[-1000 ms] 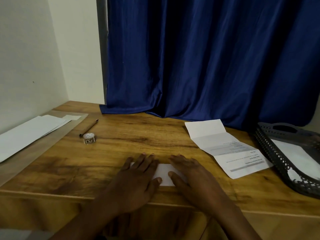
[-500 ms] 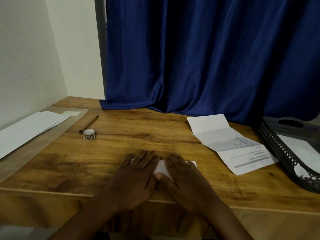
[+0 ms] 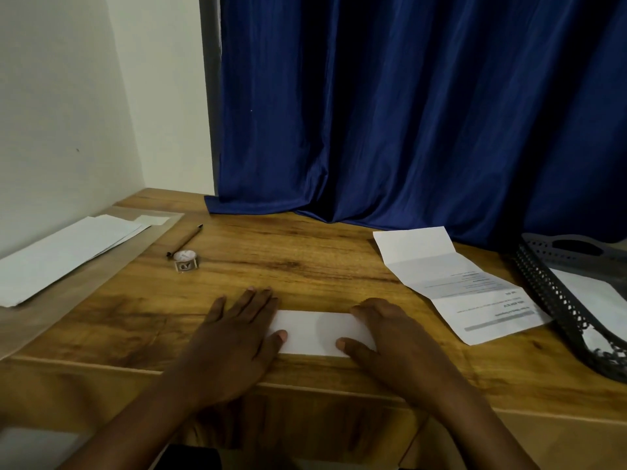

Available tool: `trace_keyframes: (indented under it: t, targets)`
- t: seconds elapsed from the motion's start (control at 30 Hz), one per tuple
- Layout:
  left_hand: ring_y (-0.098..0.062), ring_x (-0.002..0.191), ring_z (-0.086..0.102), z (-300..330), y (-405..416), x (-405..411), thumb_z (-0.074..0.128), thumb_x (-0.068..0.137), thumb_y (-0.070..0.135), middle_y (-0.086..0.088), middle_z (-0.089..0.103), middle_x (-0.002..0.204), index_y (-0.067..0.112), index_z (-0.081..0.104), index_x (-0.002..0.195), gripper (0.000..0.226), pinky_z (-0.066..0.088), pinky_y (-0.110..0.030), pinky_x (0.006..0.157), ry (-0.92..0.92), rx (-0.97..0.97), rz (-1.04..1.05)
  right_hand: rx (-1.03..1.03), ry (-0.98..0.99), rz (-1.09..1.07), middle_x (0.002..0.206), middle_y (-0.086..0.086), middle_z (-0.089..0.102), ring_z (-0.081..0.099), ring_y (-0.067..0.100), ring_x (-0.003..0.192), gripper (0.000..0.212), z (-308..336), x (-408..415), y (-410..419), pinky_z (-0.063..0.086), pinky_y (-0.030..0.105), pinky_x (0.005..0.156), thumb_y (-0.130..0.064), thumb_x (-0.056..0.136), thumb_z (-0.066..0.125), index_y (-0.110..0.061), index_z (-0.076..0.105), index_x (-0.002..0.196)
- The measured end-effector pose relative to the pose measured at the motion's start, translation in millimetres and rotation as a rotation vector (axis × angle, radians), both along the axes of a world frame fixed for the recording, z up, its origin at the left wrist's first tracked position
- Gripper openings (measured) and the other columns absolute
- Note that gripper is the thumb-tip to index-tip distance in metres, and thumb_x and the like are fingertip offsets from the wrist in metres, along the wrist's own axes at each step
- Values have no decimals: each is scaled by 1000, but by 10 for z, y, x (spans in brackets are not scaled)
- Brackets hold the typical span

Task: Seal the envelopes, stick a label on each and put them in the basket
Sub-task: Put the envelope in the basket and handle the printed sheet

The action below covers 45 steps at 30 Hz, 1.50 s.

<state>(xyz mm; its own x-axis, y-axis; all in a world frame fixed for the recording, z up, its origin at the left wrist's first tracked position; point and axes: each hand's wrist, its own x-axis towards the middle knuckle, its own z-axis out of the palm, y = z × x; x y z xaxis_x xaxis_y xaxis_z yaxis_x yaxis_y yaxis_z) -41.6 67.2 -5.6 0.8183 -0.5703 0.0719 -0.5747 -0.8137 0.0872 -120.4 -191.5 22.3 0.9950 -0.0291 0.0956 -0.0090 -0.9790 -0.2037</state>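
A white envelope (image 3: 314,332) lies flat near the front edge of the wooden table. My left hand (image 3: 237,329) presses its left end with straight fingers, and my right hand (image 3: 386,334) presses its right end the same way. A stack of white envelopes (image 3: 64,252) lies at the far left. A small roll of labels (image 3: 185,260) sits beside a pen (image 3: 185,240) at the back left. The dark plastic basket (image 3: 556,293) stands at the right edge with a white envelope (image 3: 593,300) inside it.
An unfolded printed letter (image 3: 458,283) lies right of my hands, its corner touching the basket. A blue curtain (image 3: 407,113) hangs behind the table and rests on its back edge. A white wall closes the left side.
My hands have slid apart along the envelope, from touching at its middle out to its two ends, baring its middle.
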Motion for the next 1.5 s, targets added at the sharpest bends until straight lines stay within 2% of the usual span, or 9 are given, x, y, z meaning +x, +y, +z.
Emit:
trace_keyframes:
  t: [0.2, 0.3, 0.57, 0.7, 0.9, 1.1, 1.33, 1.43, 1.5]
  targets:
    - [-10, 152, -21, -23, 16, -57, 1, 94, 71, 9, -19, 167, 36, -22, 154, 73, -12, -44, 124, -35, -19, -15, -81, 217, 92, 111, -15, 61, 52, 3, 89, 73, 442, 178, -40, 42, 26, 70, -83, 61, 68, -41, 53, 118]
    - [-10, 153, -18, 8, 6, -78, 7, 91, 79, 9, -15, 168, 35, -20, 157, 83, -10, -44, 125, -16, -65, -8, -38, 341, 146, 99, -20, 60, 55, 5, 85, 66, 537, 273, -20, 48, 23, 64, -76, 52, 79, -42, 58, 104]
    - [-9, 155, -10, 22, 19, -104, 14, 89, 81, 10, -7, 169, 31, -22, 157, 92, -3, -44, 126, -11, -158, 1, 364, 573, 171, 103, -8, 76, 71, 15, 99, 49, 637, 505, -94, 59, 35, 91, -49, 61, 91, -29, 76, 103]
    - [-7, 155, -6, -3, 15, -77, 8, 84, 86, 11, -3, 169, 32, -24, 156, 95, -2, -42, 127, -2, -211, 12, 583, 691, 204, 110, 5, 77, 72, 20, 96, 36, 636, 445, -144, 59, 33, 87, -38, 79, 81, -16, 77, 107]
    - [-5, 154, 2, -43, 2, -55, 12, 89, 81, 10, 7, 169, 31, -19, 158, 91, 0, -39, 127, -39, -270, 31, 617, 626, 174, 107, 9, 77, 74, 26, 96, 37, 536, 365, -16, 59, 42, 90, -41, 89, 72, -9, 75, 108]
    - [-2, 153, 6, -59, 16, -55, 10, 92, 78, 9, 10, 169, 34, -18, 158, 84, -1, -36, 127, -35, -311, 36, 654, 486, 132, 97, -1, 79, 76, 18, 88, 28, 399, 348, 157, 61, 36, 86, -43, 89, 72, -18, 77, 99]
    - [6, 142, 4, 12, 6, -70, 11, 84, 91, 25, 6, 164, 49, -17, 154, 86, 4, -33, 119, 155, -597, 168, 1254, 164, -6, 96, 0, 79, 77, 22, 84, 24, 209, 272, 329, 60, 37, 73, -39, 91, 68, -22, 71, 108]
    - [17, 139, 20, 44, 27, -123, 10, 86, 87, 35, 27, 152, 46, 24, 153, 80, 14, -39, 125, 111, -610, 90, 1322, 73, -33, 93, -6, 78, 77, 17, 82, 21, 88, 266, 518, 60, 28, 63, -32, 93, 67, -24, 66, 112]
    - [28, 123, 30, 54, 34, -160, 18, 95, 76, 47, 39, 129, 45, 49, 137, 61, 28, -29, 116, 77, -647, 10, 1284, 12, -22, 95, -10, 78, 76, 13, 82, 22, 22, 267, 609, 60, 25, 63, -32, 93, 68, -27, 65, 114]
